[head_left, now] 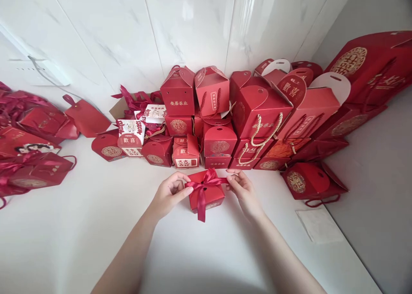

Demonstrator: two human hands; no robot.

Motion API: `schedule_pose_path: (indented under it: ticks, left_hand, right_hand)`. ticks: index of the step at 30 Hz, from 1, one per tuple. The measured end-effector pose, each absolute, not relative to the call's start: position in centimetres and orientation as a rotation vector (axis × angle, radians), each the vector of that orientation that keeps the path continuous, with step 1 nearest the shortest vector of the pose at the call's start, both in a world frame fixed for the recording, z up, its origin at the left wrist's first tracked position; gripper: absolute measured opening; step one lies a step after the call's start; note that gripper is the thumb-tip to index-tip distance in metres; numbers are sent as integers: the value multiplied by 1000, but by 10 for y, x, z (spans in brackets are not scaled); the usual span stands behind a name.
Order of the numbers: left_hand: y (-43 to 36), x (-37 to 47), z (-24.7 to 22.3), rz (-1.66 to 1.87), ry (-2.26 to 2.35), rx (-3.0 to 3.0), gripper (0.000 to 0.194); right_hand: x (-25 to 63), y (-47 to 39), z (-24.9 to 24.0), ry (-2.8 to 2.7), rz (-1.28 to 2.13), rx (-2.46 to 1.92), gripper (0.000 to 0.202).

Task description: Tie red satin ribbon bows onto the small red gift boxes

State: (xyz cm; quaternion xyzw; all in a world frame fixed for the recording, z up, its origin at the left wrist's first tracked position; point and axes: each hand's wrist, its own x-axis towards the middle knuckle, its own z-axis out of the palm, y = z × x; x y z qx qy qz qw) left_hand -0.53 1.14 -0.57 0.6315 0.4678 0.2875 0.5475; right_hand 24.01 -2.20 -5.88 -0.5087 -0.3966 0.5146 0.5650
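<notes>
A: Where do you have the red gift box (215, 194)?

B: From my remote seat, I see it on the tabletop (106, 229), well in from the right edge and just in front of the stacked gift boxes (219, 140) lining the far edge. It sits between my two hands.

A: How are they set?

B: My left hand (169, 193) pinches the satin ribbon (201, 204) left of its bow (205, 183); my right hand (241, 192) pinches the ribbon's other side, thumb against finger.

A: Which is nearer the box?

B: Left, slightly: its thumb comes to the box's left side, while my right fingertips are just off the right side. The held ribbon runs roughly parallel to the far edge, and one tail hangs down the front. I can't tell the box's own long axis.

A: And toward the right edge?

B: A cord-handled box (302, 183) and white paper (318, 226), both well apart from my right hand.
</notes>
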Motion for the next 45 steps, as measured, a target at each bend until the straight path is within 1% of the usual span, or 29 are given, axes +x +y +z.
schedule_pose_path:
  ticks: [8, 11, 14, 18, 22, 24, 30, 34, 37, 39, 42, 45]
  left_hand:
    - [7, -8, -12, 549, 872, 1350, 31]
    - [8, -12, -16, 561, 811, 1259, 32]
    - [9, -17, -20, 528, 733, 1151, 35]
    - [8, -19, -20, 405, 750, 1166, 32]
    - [7, -19, -18, 376, 765, 1207, 39]
    - [8, -18, -18, 383, 778, 1191, 42]
    - [7, -9, -19, 473, 961, 1186, 49]
    - [2, -2, -22, 558, 998, 1135, 51]
    - [0, -1, -24, 552, 1003, 1163, 50]
    - [0, -1, -24, 541, 1012, 1185, 49]
    - [-1, 1, -23, 556, 1031, 1193, 49]
    - [-5, 7, -23, 637, 1093, 1178, 50]
  right_hand:
    - [240, -48, -46, -995, 1015, -1110, 18]
    - [239, -52, -44, -1000, 924, -1130, 14]
    - [239, -53, -43, -1009, 906, -1138, 12]
    - [239, -53, -43, -1041, 991, -1177, 13]
    - [238, -51, -47, -999, 1177, -1104, 19]
    - [237, -49, -48, -962, 1235, -1076, 16]
    - [240, -53, -47, -964, 1153, -1145, 12]
    - [241, -63, -43, -1007, 1033, -1253, 18]
    - [240, -62, -40, -989, 1070, -1268, 29]
    - [238, -58, -39, -976, 1131, -1302, 33]
    - [236, -51, -40, -978, 1214, -1329, 34]
    - [236, -51, -39, -978, 1186, -1277, 30]
